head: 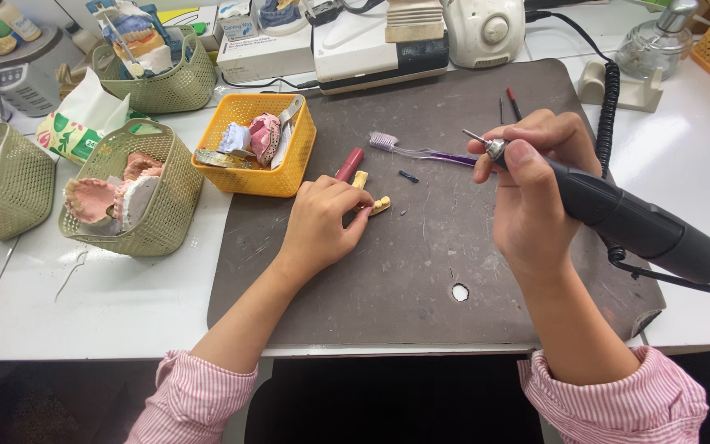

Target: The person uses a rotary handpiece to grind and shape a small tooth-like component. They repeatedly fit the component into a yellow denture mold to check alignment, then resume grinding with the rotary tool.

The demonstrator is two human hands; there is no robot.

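left hand (322, 226): fingertips on small yellow dental piece (378, 204), grey mat (421, 271) | right hand (532, 193): closed round black rotary handpiece (618, 215), raised

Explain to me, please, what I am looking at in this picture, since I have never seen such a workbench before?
The single picture comes from a camera worn on a person's head, looking down at their two bare hands. The right hand holds a black corded handpiece, a small grinding tool. The left hand rests on a dark mat, its fingertips on a small yellowish dental piece. Nearby lie a toothbrush and a red tool. A yellow basket and green baskets hold pink dental casts.
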